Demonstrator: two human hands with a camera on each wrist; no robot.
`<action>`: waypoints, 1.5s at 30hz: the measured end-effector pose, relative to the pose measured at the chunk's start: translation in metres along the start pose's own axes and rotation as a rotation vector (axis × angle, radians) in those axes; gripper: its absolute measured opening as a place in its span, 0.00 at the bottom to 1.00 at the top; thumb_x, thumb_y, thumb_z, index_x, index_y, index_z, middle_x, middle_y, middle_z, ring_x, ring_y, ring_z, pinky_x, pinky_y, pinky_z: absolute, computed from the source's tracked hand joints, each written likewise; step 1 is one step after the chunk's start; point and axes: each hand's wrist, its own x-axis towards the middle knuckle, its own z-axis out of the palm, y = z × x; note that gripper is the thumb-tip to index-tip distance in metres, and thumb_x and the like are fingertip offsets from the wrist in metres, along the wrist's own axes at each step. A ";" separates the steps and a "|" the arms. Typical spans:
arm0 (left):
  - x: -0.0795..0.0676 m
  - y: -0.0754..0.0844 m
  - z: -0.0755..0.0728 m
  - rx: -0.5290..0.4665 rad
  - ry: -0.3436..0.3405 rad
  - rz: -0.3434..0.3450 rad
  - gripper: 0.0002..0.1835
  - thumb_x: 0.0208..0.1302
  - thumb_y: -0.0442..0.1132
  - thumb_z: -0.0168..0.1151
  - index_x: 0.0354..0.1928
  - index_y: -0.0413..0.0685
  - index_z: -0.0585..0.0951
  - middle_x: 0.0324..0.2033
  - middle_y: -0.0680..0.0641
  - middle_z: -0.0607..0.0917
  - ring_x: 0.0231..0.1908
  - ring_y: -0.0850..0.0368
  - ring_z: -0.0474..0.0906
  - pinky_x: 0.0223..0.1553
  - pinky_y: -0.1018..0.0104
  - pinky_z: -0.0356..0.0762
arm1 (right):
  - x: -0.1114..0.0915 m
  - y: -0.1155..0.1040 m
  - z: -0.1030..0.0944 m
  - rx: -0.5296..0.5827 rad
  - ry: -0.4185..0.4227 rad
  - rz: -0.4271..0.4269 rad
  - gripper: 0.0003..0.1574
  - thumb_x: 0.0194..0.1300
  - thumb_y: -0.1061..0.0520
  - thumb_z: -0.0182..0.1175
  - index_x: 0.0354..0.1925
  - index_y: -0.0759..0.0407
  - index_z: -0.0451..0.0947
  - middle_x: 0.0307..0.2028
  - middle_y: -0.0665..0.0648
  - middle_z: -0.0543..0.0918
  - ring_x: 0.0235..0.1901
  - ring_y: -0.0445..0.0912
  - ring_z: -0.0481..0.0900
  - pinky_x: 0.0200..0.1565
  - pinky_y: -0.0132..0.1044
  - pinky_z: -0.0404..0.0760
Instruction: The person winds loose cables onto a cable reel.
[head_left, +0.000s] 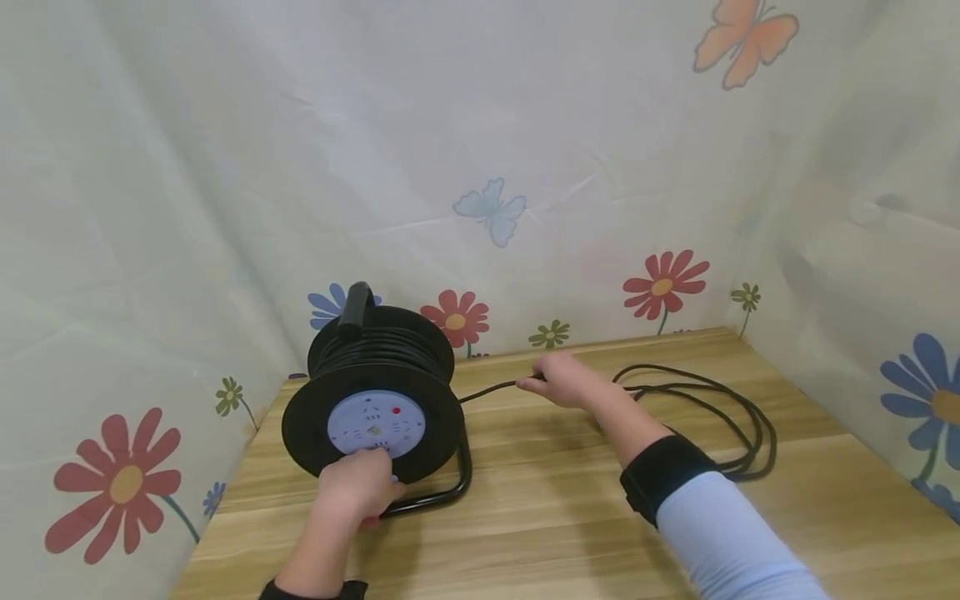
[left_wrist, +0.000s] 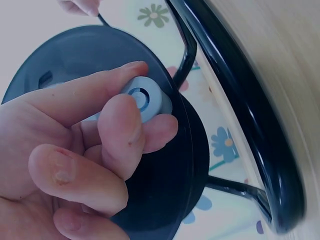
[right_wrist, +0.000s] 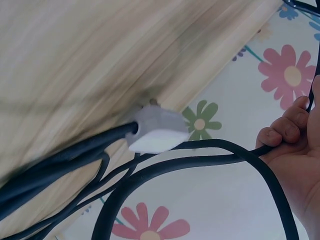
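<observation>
A black cable reel [head_left: 442,429] with a pale socket panel [head_left: 348,417] stands on its tubular frame at the left of the table. My left hand [head_left: 358,483] is at the lower front of the reel. In the left wrist view its fingers pinch a grey knob [left_wrist: 159,102] on the reel's face. My right hand [head_left: 566,382] grips the black cable [head_left: 487,390], which runs taut from the reel's right side. Beyond this hand the cable lies in loose loops [head_left: 757,425]. A white plug [right_wrist: 157,132] shows on the cable in the right wrist view.
The wooden table [head_left: 517,533] ends against a pale curtain [head_left: 585,108] printed with flowers and butterflies, at the back and both sides. The reel's black frame tube [head_left: 442,497] stands out below its right side, and a carrying handle [head_left: 356,310] rises above it.
</observation>
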 end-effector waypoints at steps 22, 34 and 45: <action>-0.018 -0.049 -0.025 -0.154 0.002 -0.094 0.16 0.60 0.44 0.71 0.21 0.44 0.77 0.09 0.50 0.78 0.13 0.55 0.77 0.22 0.60 0.71 | 0.019 -0.034 0.034 0.055 -0.036 -0.057 0.20 0.77 0.47 0.57 0.28 0.55 0.74 0.21 0.49 0.71 0.23 0.43 0.68 0.30 0.38 0.68; -0.021 -0.054 -0.037 -0.138 0.000 -0.170 0.21 0.65 0.51 0.61 0.18 0.44 0.78 0.10 0.48 0.78 0.14 0.54 0.76 0.21 0.60 0.68 | 0.025 -0.047 0.045 0.086 -0.009 -0.065 0.18 0.77 0.48 0.57 0.31 0.55 0.73 0.21 0.49 0.70 0.23 0.42 0.67 0.30 0.37 0.67; -0.021 -0.052 -0.034 -0.142 0.021 -0.143 0.18 0.58 0.45 0.71 0.19 0.42 0.77 0.09 0.48 0.78 0.13 0.55 0.75 0.20 0.62 0.68 | 0.022 -0.048 0.045 0.095 0.004 -0.040 0.18 0.77 0.48 0.57 0.30 0.55 0.73 0.21 0.50 0.71 0.23 0.43 0.68 0.30 0.38 0.68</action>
